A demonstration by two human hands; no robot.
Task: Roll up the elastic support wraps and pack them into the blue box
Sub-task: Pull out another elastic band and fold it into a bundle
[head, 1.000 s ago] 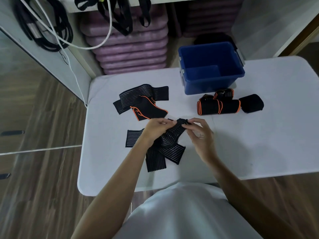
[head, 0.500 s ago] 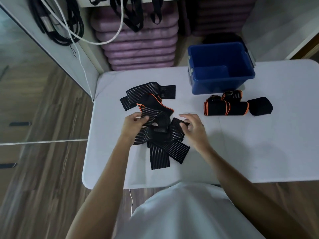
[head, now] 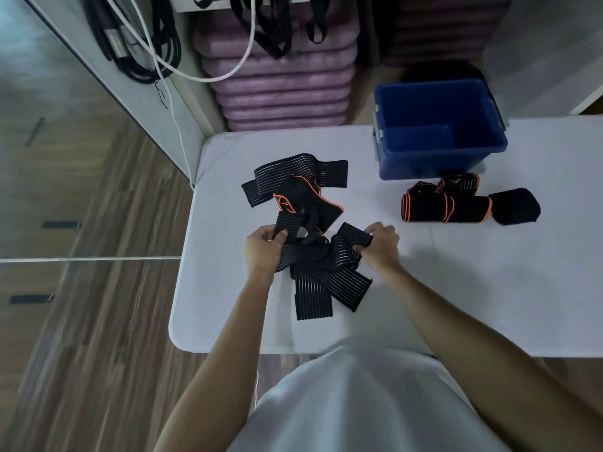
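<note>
A loose black ribbed wrap (head: 323, 272) lies tangled on the white table (head: 456, 288) in front of me. My left hand (head: 262, 246) pinches one strap end of it, and my right hand (head: 380, 244) grips the other strap end. Behind it lies a second unrolled wrap with orange trim (head: 300, 184). Three rolled wraps (head: 456, 203) sit side by side on the table, just in front of the blue box (head: 440, 158). The box stands open at the table's back edge, and I see nothing inside it.
Purple mats (head: 280, 86) are stacked behind the table. Black cables and a white cord (head: 143, 44) hang at the upper left. The table's left edge drops to a wooden floor (head: 81, 321).
My hands moved apart, each taking a strap end of the tangled wrap. The left hand shifted left and pulled its strap up toward the orange-trimmed wrap.
</note>
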